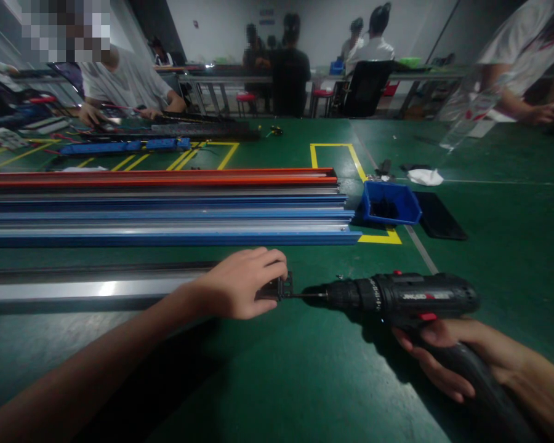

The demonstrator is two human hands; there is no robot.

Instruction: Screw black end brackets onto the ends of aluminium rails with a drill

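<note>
My left hand [244,283] is closed over the right end of a long silver metal profile [96,289] lying across the green table. A black end piece [285,287] sticks out past my fingers at that end. My right hand [447,351] is wrapped round the handle of a black cordless drill [410,298], which lies level and points left. Its long thin bit reaches the black end piece; whether it sits in a screw is too small to tell. The left hand hides where the end piece meets the profile.
Behind my hands lie several blue profiles [258,239] and an orange one [212,174]. A blue bin [392,206] with dark parts stands at their right ends, beside a dark flat tablet-like object [441,215]. Clear bottle [471,120] at right. Other people work across the table.
</note>
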